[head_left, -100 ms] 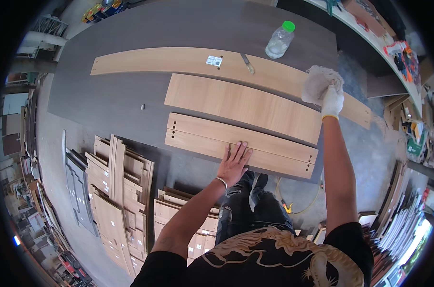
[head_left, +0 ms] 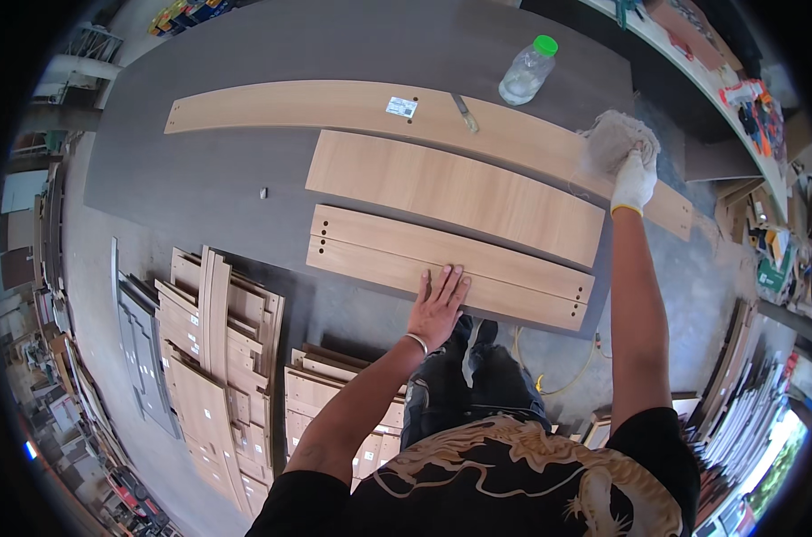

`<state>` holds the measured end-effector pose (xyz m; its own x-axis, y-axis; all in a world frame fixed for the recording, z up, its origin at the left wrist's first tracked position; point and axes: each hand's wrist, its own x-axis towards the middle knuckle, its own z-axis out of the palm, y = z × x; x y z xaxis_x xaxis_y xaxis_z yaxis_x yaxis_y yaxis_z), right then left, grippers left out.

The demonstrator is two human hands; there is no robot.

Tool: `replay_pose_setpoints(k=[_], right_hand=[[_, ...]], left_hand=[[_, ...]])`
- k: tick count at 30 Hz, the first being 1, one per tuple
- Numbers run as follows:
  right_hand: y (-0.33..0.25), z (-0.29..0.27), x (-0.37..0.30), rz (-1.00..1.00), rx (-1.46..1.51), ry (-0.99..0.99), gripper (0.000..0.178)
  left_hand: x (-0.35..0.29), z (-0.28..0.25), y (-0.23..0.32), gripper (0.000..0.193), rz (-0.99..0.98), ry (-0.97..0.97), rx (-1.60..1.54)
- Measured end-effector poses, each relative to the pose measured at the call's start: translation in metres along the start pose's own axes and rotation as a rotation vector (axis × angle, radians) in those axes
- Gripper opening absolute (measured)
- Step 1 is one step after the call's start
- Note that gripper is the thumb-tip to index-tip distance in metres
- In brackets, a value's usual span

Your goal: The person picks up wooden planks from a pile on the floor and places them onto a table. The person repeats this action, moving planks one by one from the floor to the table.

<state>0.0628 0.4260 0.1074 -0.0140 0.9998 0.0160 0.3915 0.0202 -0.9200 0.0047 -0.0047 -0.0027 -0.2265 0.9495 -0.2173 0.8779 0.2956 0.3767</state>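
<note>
Right hand [head_left: 635, 182] clamped on cloth [head_left: 616, 143] ahead, left hand [head_left: 437, 311] spread across near edge of closest panel [head_left: 513, 282], bare tabletop [head_left: 200, 179] leftward

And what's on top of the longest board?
A label and a small tool. The right hand holds a cloth over the board, near its right end, hiding the surface beneath.

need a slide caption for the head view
Bare left hand on a pale board, gloved right hand holding a cloth.
</note>
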Motion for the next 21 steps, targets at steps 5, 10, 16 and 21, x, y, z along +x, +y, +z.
replay_pose_setpoints(k=[5,10,16,21], right_hand=[[0.021,0.019,-0.006,-0.375,-0.592,-0.194,0.07],[0.073,0.02,-0.065,-0.362,-0.616,-0.328,0.08],[0.099,-0.02,-0.114,-0.485,-0.52,-0.461,0.077],[0.099,-0.029,-0.12,-0.537,-0.473,-0.662,0.074]], left_hand=[[-0.012,0.012,0.001,0.071,0.053,0.074,0.115],[0.005,-0.004,-0.003,0.057,0.106,0.036,0.119],[0.03,-0.052,0.003,0.05,0.095,0.062,0.148],[0.078,-0.048,-0.02,0.046,0.024,0.085,0.252]])
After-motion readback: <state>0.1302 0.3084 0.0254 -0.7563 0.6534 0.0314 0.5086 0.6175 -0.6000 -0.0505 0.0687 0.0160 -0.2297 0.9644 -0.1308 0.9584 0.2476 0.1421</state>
